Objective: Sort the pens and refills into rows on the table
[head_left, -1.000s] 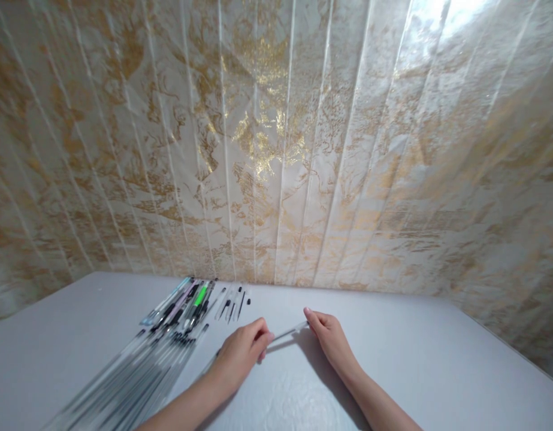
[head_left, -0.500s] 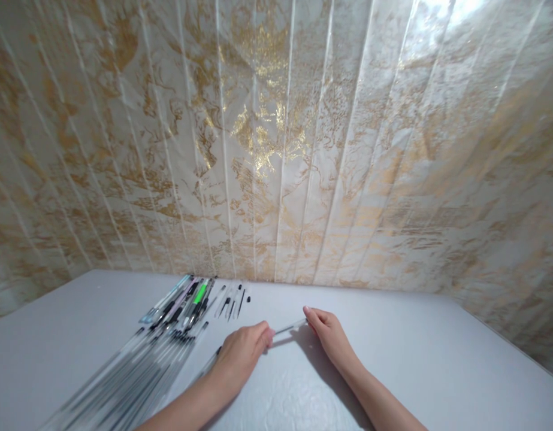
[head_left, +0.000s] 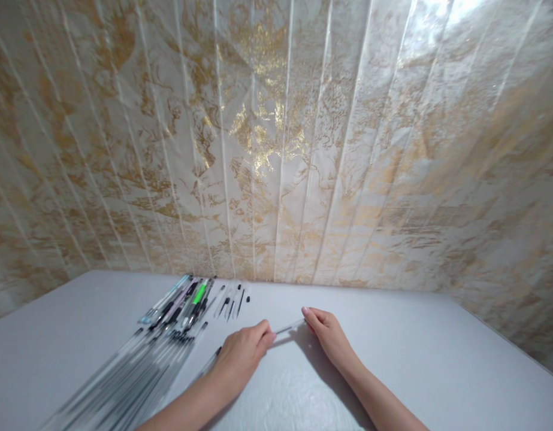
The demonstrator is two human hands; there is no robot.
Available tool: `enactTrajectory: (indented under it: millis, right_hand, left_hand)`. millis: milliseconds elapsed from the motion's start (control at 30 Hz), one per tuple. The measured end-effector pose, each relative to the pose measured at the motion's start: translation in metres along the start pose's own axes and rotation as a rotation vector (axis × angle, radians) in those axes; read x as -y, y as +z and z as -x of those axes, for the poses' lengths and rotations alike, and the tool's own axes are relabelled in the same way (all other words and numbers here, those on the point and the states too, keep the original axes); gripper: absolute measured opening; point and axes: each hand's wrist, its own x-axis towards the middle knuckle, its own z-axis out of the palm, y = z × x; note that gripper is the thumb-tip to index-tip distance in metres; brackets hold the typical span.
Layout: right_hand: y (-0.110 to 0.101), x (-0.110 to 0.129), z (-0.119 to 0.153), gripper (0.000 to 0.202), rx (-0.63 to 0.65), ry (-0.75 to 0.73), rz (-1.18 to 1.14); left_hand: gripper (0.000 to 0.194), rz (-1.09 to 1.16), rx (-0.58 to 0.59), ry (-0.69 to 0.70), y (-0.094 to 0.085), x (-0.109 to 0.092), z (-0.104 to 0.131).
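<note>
Two hands (head_left: 245, 353), one thin rod (head_left: 289, 327) held between.

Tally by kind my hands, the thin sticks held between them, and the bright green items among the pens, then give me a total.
Hands: 2 (left hand, right hand)
Thin stick: 1
Bright green item: 1
Total: 4

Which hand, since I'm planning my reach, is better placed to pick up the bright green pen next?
Left, I'd judge. The left hand is nearer the bright green pen; the right hand is farther away. Both hold the slim rod, so left should release first.
</note>
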Motion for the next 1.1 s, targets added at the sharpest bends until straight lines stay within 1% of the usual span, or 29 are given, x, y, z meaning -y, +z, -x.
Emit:
enactTrajectory:
  millis: [67, 100, 133, 233, 300, 333, 400, 467, 533, 700, 767, 867, 933, 967, 1033, 1067, 1100]
  right_hand:
    - [-0.001, 0.0, 0.0, 0.049, -0.011, 0.006, -0.087]
    - [-0.002, 0.001, 0.0, 0.048, -0.012, 0.025, -0.153]
    - [-0.002, 0.002, 0.0, 0.045, -0.014, 0.055, -0.241]
    - [-0.001, 0.011, 0.003, 0.035, -0.005, 0.174, -0.594]
    - [0.002, 0.017, 0.005, 0.031, 0.035, 0.243, -0.783]
    - [0.004, 0.018, 0.006, 0.033, 0.064, 0.266, -0.831]
    - [0.008, 0.019, 0.008, 0.036, 0.116, 0.27, -0.841]
    - [0.011, 0.018, 0.01, 0.036, 0.133, 0.24, -0.803]
    - [0.012, 0.017, 0.01, 0.037, 0.106, 0.218, -0.779]
    - [0.013, 0.016, 0.01, 0.042, 0.001, 0.236, -0.798]
    - [0.015, 0.015, 0.009, 0.043, -0.024, 0.229, -0.811]
    - [0.017, 0.01, 0.006, 0.045, -0.068, 0.215, -0.84]
    - [0.01, 0.005, 0.001, 0.046, -0.137, 0.201, -0.851]
    - [0.004, 0.002, -0.002, 0.047, -0.193, 0.193, -0.849]
    - [-0.012, -0.005, -0.008, 0.046, -0.326, 0.171, -0.828]
    - [-0.021, -0.009, -0.011, 0.045, -0.384, 0.164, -0.811]
    - [-0.029, -0.011, -0.013, 0.044, -0.411, 0.168, -0.787]
  left_hand:
    - [0.04, 0.035, 0.022, -0.011, 0.001, 0.003, -0.002]
    - [0.043, 0.065, 0.026, -0.017, 0.001, 0.005, -0.003]
    - [0.042, 0.093, 0.025, -0.023, 0.0, 0.006, -0.005]
    - [0.032, 0.125, 0.012, -0.026, -0.002, 0.007, -0.007]
    - [0.026, 0.099, 0.018, -0.023, -0.002, 0.005, -0.007]
    - [0.024, 0.081, 0.025, -0.021, -0.002, 0.005, -0.007]
    - [0.021, 0.042, 0.03, -0.012, -0.001, 0.003, -0.005]
    - [0.021, 0.005, 0.008, -0.006, 0.0, 0.002, -0.004]
    - [0.024, -0.013, -0.027, -0.003, -0.001, 0.001, -0.003]
    - [0.029, 0.012, -0.069, -0.018, -0.006, -0.001, -0.003]
    - [0.033, -0.005, -0.075, -0.014, -0.007, -0.002, -0.003]
    - [0.036, -0.09, -0.051, 0.047, -0.008, -0.008, 0.002]
    - [0.035, -0.165, 0.006, 0.084, -0.012, -0.014, 0.008]
    - [0.034, -0.208, 0.047, 0.091, -0.015, -0.017, 0.012]
    - [0.032, -0.309, 0.124, 0.07, -0.024, -0.021, 0.018]
    - [0.032, -0.366, 0.141, 0.047, -0.028, -0.023, 0.019]
    - [0.032, -0.423, 0.142, 0.014, -0.033, -0.023, 0.019]
